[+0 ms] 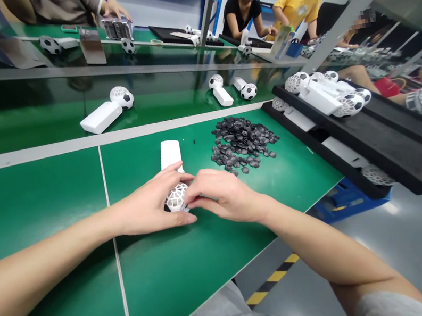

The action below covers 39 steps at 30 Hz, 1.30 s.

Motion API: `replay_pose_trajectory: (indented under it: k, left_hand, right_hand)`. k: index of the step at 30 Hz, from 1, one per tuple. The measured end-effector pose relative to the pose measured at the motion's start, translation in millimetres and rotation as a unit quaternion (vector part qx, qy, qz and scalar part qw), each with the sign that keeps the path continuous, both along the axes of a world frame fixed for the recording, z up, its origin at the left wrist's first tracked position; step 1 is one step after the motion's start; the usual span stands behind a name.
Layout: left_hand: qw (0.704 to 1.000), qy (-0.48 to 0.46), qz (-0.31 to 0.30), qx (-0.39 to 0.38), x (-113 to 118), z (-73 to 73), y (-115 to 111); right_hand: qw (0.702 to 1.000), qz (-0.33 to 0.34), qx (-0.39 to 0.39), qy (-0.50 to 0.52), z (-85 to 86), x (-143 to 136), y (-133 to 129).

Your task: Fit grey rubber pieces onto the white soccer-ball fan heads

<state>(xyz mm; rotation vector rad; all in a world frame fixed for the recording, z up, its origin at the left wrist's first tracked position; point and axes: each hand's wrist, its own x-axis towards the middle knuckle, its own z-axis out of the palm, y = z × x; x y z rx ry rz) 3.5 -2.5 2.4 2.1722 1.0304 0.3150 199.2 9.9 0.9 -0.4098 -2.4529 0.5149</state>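
Note:
A white openwork soccer ball head (177, 198) with a few black patches lies on the green table in front of me. It sits at the near end of a flat white body (170, 153). My left hand (148, 203) is closed around the ball from the left, thumb at the near side and fingers over the far side. At the ball's right side, my right hand (222, 191) pinches thumb and forefinger together against it. Whatever is between those fingertips is hidden. Beyond my right hand lies a pile of small black pentagon pieces (244, 139).
Stacked black trays (392, 127) holding white ball-headed units overhang the table's right edge. Beyond the pale divider, several ball-headed units (102, 115) lie on a green strip. Co-workers sit across and to the right. A blue crate (348, 202) stands below the trays.

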Motion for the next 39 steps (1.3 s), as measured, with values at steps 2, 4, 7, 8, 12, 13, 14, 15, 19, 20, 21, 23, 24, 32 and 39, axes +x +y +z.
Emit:
replay_pose_trajectory:
  k: [2,4,7,8,12,13,14,15,19,20,21,23,24,32,39]
  left_hand:
    - [1.000,-0.007,0.001,0.000,0.3,-1.0,0.0]
    - [1.000,-0.009,0.001,-0.002,-0.4,-2.1,0.2]
    - [1.000,-0.015,-0.001,0.005,-1.8,-4.8,0.3]
    - [1.000,-0.019,-0.003,0.010,-2.0,-5.8,0.2]
    - [0.999,-0.035,-0.004,0.028,-2.2,-9.0,-0.3]
    - [0.999,-0.038,-0.005,0.030,-2.2,-9.4,-0.5]
    - [0.999,-0.039,-0.005,0.031,-2.3,-9.4,-0.6]
    - [0.999,-0.041,-0.006,0.032,-2.4,-9.2,-0.9]
    - [0.999,-0.037,-0.007,0.028,-2.8,-6.3,-1.8]
    - [0.999,-0.033,-0.007,0.025,-2.7,-5.5,-2.0]
    - [0.999,-0.029,-0.006,0.020,-2.6,-4.9,-2.1]
    - [1.000,-0.025,-0.002,0.017,-1.7,-4.7,-2.1]
    - [0.999,-0.027,0.000,0.018,-1.1,-5.0,-1.9]
    - [0.999,-0.016,0.006,0.032,-0.3,-1.5,2.0]
    - [0.993,-0.027,0.102,0.046,-2.9,-12.1,-5.3]
  right_hand:
    - [0.999,-0.001,-0.038,0.004,1.0,0.0,-0.2]
    - [0.996,-0.008,-0.091,0.008,0.6,0.0,-1.1]
    - [0.989,-0.016,-0.144,0.017,-3.2,-1.1,-2.3]
    - [0.989,-0.022,-0.146,0.021,-5.2,-1.6,-2.4]
    - [0.988,-0.056,-0.128,0.062,-15.0,-2.6,-1.4]
    - [0.987,-0.062,-0.133,0.070,-17.5,-2.4,-1.1]
    - [0.985,-0.067,-0.143,0.074,-19.7,-2.1,-0.9]
    - [0.982,-0.070,-0.156,0.074,-21.7,-1.7,-0.8]
    - [0.969,-0.083,-0.224,0.062,-23.4,-1.0,-2.1]
    - [0.962,-0.086,-0.252,0.059,-22.2,-1.2,-2.6]
    - [0.952,-0.088,-0.288,0.057,-20.7,-1.7,-3.2]
    - [0.922,-0.087,-0.373,0.058,-17.8,-3.5,-4.3]
    - [0.906,-0.087,-0.410,0.062,-16.8,-4.8,-5.0]
    - [0.881,-0.131,-0.446,0.083,-22.3,-4.2,-7.7]
    - [0.900,-0.390,-0.193,0.036,-23.6,76.4,19.8]
